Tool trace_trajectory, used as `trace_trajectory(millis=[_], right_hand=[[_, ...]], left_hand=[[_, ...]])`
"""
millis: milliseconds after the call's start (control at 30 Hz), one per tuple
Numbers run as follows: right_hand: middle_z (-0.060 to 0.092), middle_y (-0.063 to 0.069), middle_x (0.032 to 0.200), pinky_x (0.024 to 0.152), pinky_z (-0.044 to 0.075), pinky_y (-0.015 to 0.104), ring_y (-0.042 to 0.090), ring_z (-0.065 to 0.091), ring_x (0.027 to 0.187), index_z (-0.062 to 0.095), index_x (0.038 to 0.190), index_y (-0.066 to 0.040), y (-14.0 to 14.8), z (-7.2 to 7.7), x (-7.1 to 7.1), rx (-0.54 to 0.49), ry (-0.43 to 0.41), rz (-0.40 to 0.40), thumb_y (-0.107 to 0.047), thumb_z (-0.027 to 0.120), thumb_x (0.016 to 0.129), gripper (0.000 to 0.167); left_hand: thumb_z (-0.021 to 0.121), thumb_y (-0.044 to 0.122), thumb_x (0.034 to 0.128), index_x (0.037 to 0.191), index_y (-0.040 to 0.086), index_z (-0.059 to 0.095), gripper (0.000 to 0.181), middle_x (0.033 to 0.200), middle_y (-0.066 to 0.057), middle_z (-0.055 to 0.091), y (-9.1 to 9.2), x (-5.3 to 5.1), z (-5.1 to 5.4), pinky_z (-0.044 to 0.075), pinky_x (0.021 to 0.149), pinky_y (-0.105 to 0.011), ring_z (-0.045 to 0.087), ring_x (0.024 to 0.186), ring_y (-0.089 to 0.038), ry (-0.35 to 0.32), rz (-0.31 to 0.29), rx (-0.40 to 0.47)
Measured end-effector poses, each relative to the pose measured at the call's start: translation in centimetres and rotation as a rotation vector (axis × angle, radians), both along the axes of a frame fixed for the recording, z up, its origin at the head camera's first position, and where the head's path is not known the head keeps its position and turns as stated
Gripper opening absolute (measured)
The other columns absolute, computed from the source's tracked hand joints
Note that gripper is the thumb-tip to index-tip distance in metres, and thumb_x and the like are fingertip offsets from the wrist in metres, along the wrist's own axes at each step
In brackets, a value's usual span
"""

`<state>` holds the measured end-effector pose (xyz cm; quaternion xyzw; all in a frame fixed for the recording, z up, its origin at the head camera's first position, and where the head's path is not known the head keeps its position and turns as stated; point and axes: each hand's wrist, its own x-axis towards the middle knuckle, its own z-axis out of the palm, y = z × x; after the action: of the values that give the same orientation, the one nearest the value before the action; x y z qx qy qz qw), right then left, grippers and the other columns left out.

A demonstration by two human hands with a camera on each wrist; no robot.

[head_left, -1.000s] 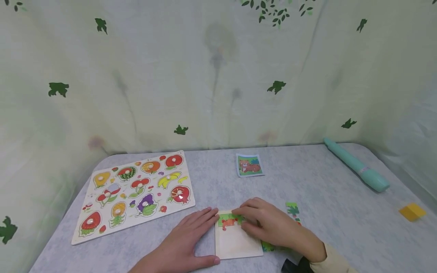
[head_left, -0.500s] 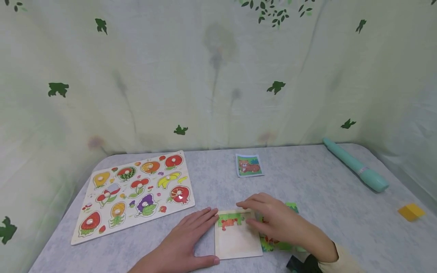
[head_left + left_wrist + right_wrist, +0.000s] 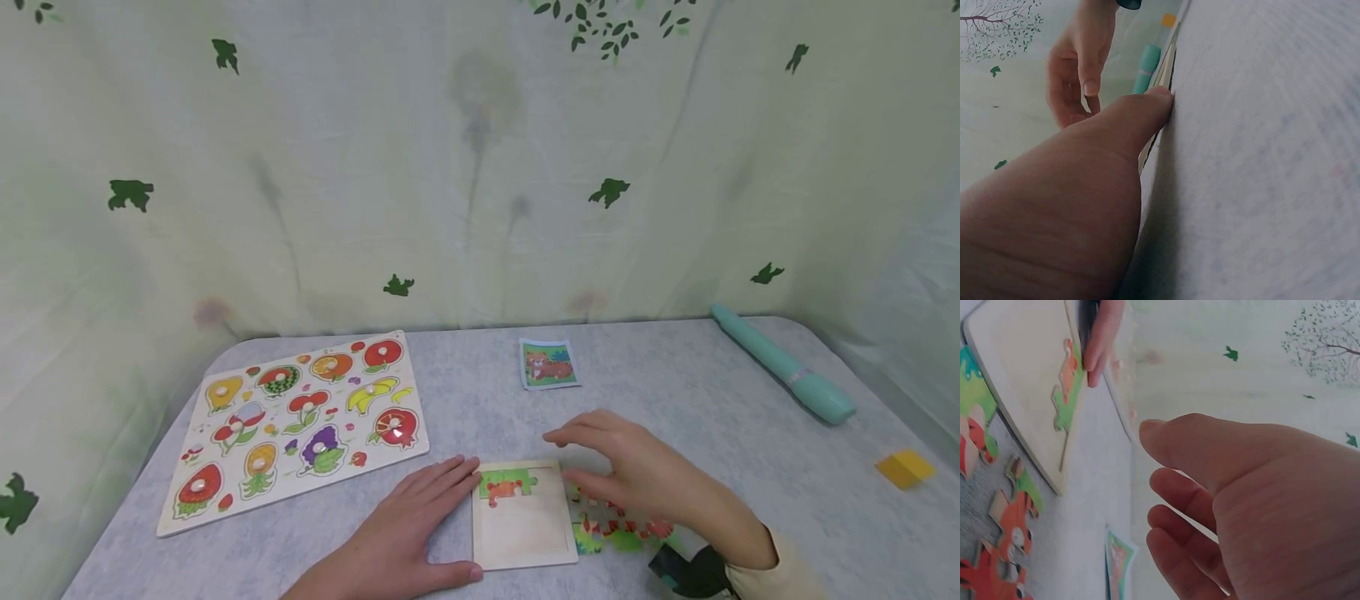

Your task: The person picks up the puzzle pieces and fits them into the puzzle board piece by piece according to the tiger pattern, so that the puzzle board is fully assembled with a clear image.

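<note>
A pale wooden puzzle board (image 3: 525,537) lies at the front middle of the table. Joined green and orange puzzle pieces (image 3: 506,486) sit in its upper left corner. My left hand (image 3: 393,533) lies along the board's left edge, fingertips at the top corner and thumb at the bottom one. Above the table, just right of the board, my right hand (image 3: 637,471) holds nothing; its fingers are loosely bent and apart from the thumb. Loose puzzle pieces (image 3: 1016,537) lie beside the board, partly hidden under that hand in the head view.
A fruit peg puzzle (image 3: 300,429) lies at the left. Behind the board is a small picture card (image 3: 549,364) of a bear-like animal. A teal wand-shaped object (image 3: 787,367) and a yellow block (image 3: 905,468) are on the right. Curtains enclose the table.
My right hand has let go of the puzzle piece in the board's top row, then lifted and moved right, uncovering loose pieces. The left hand stays in place.
</note>
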<state>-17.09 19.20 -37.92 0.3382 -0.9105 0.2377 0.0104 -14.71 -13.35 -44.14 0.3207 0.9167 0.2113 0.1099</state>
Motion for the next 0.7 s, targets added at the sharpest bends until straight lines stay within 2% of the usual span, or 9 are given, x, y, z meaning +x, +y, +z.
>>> trace_trajectory(millis=[433,700], right_hand=[[0.070,-0.006,0.125,0.093,0.059,0.039,0.014,0.063,0.115,0.070,0.131,-0.020,1.7,1.2,-0.3,-0.013,-0.056,-0.011,-0.026,0.077,0.094,0.037],[0.071,-0.005,0.123,0.090,0.060,0.040,0.018,0.066,0.111,0.071,0.129,-0.018,2.6,1.4,-0.7,-0.040,-0.052,0.001,-0.026,0.079,0.093,0.038]], left_hand=[[0.055,0.082,0.0867,0.162,0.027,0.034,0.096,0.169,0.015,0.026,0.0,0.0,-0.1,0.031,0.122,-0.055,0.027,0.156,-0.018,0.033,-0.014,0.014],[0.055,0.082,0.0867,0.162,0.026,0.034,0.096,0.169,0.014,0.027,-0.1,0.0,0.0,0.031,0.122,-0.055,0.027,0.156,-0.018,0.040,-0.016,0.016]])
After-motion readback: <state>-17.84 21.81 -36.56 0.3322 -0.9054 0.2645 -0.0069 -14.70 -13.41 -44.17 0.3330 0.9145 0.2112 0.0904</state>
